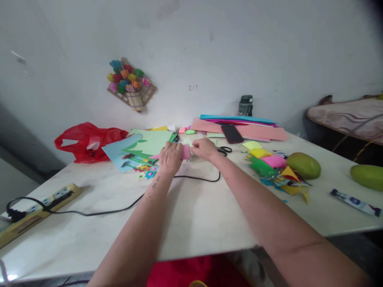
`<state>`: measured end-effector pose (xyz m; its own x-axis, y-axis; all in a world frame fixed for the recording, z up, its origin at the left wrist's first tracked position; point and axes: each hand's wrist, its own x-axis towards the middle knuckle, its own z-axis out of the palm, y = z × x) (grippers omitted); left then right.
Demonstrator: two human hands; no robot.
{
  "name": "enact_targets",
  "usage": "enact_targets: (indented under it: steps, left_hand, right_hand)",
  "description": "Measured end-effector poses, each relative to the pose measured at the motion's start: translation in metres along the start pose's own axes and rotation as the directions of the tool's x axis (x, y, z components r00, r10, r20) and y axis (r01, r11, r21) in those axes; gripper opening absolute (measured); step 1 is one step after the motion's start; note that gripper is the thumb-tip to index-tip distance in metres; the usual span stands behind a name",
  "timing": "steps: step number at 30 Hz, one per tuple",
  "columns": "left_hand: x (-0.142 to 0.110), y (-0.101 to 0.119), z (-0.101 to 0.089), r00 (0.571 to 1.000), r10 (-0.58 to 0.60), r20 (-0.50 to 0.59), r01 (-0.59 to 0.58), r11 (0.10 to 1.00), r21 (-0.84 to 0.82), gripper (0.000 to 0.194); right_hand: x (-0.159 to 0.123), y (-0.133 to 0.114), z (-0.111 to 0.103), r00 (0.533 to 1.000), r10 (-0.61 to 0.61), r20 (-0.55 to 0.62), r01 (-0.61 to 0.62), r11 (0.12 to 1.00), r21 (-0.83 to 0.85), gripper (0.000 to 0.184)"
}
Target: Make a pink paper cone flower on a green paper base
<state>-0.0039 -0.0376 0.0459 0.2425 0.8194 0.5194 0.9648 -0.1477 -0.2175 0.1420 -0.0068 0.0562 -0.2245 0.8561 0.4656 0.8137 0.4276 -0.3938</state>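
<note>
My left hand [170, 158] is closed around a small pink paper piece [186, 152] near the far middle of the white table [191, 215]. My right hand [204, 149] meets it from the right, fingers pinched on the same pink piece. Black scissors [224, 150] lie just right of my right hand. Light green and blue paper sheets [143, 144] with small coloured cut-outs lie to the left of my left hand.
A red plastic bag [86, 140] sits far left. A power strip [38, 207] with a black cable [119, 209] runs across the table. A phone [231, 133] rests on stacked paper [239, 126]. Coloured scraps [269, 165], two green mangoes [303, 165], a packet [356, 202] lie right.
</note>
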Motion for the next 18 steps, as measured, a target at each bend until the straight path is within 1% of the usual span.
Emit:
enact_targets:
  steps: [2,6,8,11,14,16,18]
  left_hand:
    - [-0.0001,0.0018,-0.0005,1.0,-0.01,-0.008,0.01,1.0,-0.007,0.027]
    - [-0.0008,0.0048,0.001,0.999,-0.021,-0.028,0.02,0.999,-0.047,0.048]
    - [-0.001,0.0052,0.0025,0.999,-0.038,-0.028,0.036,0.998,-0.057,0.052]
    - [-0.0009,0.0043,0.0043,0.998,-0.061,-0.017,0.061,0.997,-0.046,0.041]
    - [-0.0006,0.0028,0.0045,0.998,-0.069,-0.005,0.069,0.997,-0.027,0.029]
    - [-0.0005,0.0022,0.0045,0.997,-0.079,0.016,0.08,0.996,-0.025,0.025]
    - [-0.0004,0.002,0.0052,0.994,-0.098,0.046,0.1,0.994,-0.037,0.027]
  right_hand:
    - [-0.0002,0.0001,0.0004,1.0,0.011,-0.003,-0.011,1.0,-0.006,0.019]
    - [-0.0005,0.0009,0.0006,1.0,0.012,-0.017,-0.012,1.0,0.005,0.02]
    - [-0.0006,0.0018,0.0012,0.999,-0.009,-0.034,0.009,1.0,0.006,0.02]
    - [-0.0007,0.0034,0.0027,0.997,-0.045,-0.057,0.045,0.999,0.013,0.02]
    - [-0.001,0.0043,0.0041,0.996,-0.069,-0.053,0.071,0.997,0.03,0.021]
    - [-0.0011,0.0044,0.0049,0.996,-0.075,-0.042,0.076,0.997,0.031,0.021]
    - [-0.0011,0.0042,0.0055,0.996,-0.076,-0.039,0.077,0.997,0.021,0.022]
